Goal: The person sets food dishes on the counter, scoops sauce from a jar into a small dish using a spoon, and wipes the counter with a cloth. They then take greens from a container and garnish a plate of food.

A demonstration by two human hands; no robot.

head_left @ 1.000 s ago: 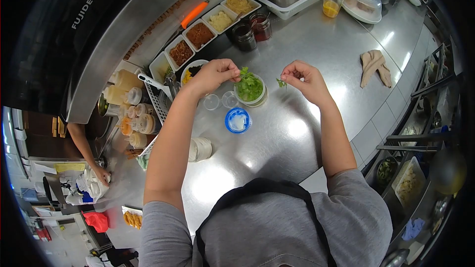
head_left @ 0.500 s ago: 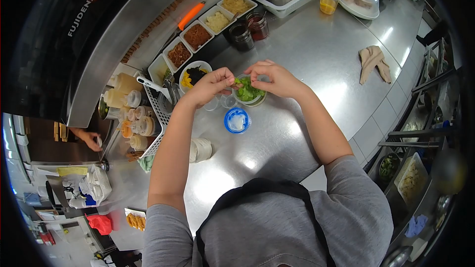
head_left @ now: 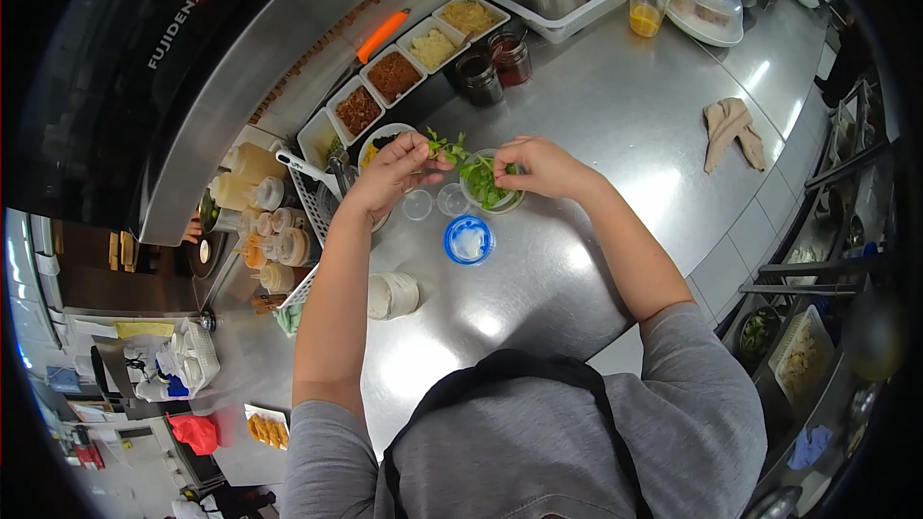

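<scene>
My left hand (head_left: 392, 175) pinches a sprig of leafy green herb (head_left: 446, 145), lifted beside a round tub (head_left: 512, 204) full of more green leaves (head_left: 484, 185). My right hand (head_left: 546, 169) reaches over the tub's right side, its fingertips closed on the leaves there. A bowl (head_left: 373, 146) with yellow and black food is partly hidden behind my left hand. Two small clear cups (head_left: 417, 205) stand between that hand and the tub. Just below the tub lies a blue-rimmed lid (head_left: 468, 240) with something whitish on it.
White trays of toppings (head_left: 394, 78) line the back edge, beside two dark jars (head_left: 479, 79). A basket of squeeze bottles (head_left: 289, 246) stands left. A white jar (head_left: 393, 296) is near my left forearm. A cloth (head_left: 733, 135) lies right. Another person's hand (head_left: 192, 231) shows far left.
My hands have moved apart slightly. A herb sprig now shows raised in my left fingers, and my right fingers are lower among the leaves. The other person's hand has moved back.
</scene>
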